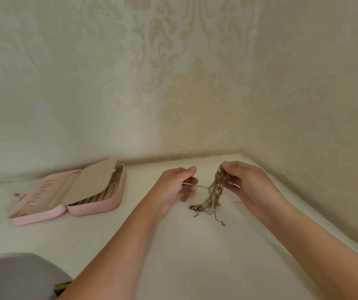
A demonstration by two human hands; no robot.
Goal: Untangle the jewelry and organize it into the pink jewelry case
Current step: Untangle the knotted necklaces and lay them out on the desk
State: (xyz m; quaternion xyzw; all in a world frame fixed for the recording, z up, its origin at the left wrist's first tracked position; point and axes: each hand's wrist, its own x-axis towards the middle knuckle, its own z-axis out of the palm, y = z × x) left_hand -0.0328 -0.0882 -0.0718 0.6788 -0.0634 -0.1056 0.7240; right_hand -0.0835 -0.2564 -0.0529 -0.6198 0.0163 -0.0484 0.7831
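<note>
Left hand (pixel 173 188) fingers pinch chain (pixel 202 186), right hand (pixel 251 182) fingers clutch tangle (pixel 215 191); pink case (pixel 91 210) open.

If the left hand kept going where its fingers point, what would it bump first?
Probably the dangling tangle of chains that the right hand holds up; the left hand pinches one strand. Depth is unclear.

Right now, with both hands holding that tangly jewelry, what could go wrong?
The left hand pinches one thin strand stretched sideways, while the right hand holds the top of the tangle. A hard tug might tighten the knot or snap that strand. The dangling ends touch the table, so charms there could snag on other chains.
</note>
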